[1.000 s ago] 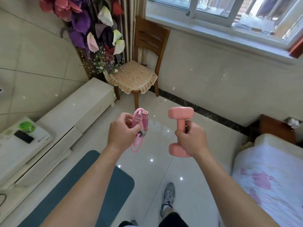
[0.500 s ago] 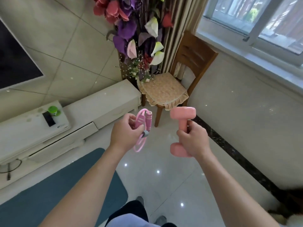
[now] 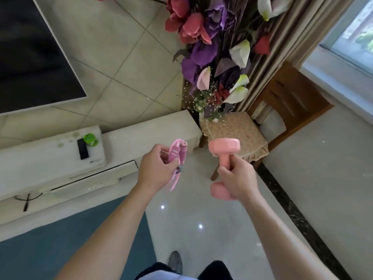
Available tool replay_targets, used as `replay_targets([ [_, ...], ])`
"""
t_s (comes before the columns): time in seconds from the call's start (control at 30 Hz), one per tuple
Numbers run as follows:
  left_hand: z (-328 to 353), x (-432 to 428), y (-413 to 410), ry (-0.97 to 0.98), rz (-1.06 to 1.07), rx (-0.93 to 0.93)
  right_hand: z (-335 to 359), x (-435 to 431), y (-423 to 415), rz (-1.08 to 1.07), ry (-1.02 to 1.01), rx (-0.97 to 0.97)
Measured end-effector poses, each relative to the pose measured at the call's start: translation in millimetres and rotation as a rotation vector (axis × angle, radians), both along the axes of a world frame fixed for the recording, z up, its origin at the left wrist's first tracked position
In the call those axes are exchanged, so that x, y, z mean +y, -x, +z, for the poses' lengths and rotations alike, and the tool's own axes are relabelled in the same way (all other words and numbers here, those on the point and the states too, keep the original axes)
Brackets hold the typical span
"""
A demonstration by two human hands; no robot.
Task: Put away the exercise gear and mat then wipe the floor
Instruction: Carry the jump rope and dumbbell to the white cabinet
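Left hand (image 3: 156, 168) is clenched round a bundled pink jump rope (image 3: 176, 153) at centre frame. The handles stick up past my fingers and the loops hang below.

Right hand (image 3: 238, 178) is wrapped round the bar of a pink dumbbell (image 3: 224, 146), held upright just right of centre.

Rope: light and floppy, and the loops will likely slip loose. Best gripped at the bunched handles.

Dumbbell: small but probably dense, with a smooth coating. The bar is the only sure hold. It should be set down, not dropped, on the glossy tiled floor (image 3: 201, 209).

Teal mat (image 3: 70, 239): lying flat at lower left, not yet rolled. It looks soft and will want both hands free.

Around me:
- A low white cabinet (image 3: 151, 130) runs across the left middle, with a green-capped item (image 3: 89, 140) and a flat black object (image 3: 82, 148) on top.
- A cushioned wooden chair (image 3: 290, 102) stands just beyond the dumbbell.
- A tall flower arrangement (image 3: 212, 57) fills the upper centre.
- Chair and flowers crowd the corner ahead.
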State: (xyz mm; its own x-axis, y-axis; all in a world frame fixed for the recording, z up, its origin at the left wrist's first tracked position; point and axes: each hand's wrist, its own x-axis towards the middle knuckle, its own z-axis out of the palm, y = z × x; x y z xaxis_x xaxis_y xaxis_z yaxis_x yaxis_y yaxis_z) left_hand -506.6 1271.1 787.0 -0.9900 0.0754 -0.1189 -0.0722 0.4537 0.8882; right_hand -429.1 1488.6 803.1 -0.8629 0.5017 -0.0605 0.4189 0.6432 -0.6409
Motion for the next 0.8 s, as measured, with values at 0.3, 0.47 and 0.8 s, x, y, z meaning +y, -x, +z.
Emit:
replay_targets([
  [0.3, -5.5, 8.4, 96.1, 0.011, 0.074, -0.017, -7.3, 16.8, 113.5, 0.127, 0.012, -0.053],
  [0.47, -13.3, 18.0, 149.3, 0.045, 0.128, -0.017, -18.5, 29.0, 180.1, 0.204, 0.037, -0.070],
  [0.8, -39.3, 30.3, 250.0, 0.044, 0.171, -0.030, -41.8, 35.2, 293.9, 0.284, 0.011, -0.144],
])
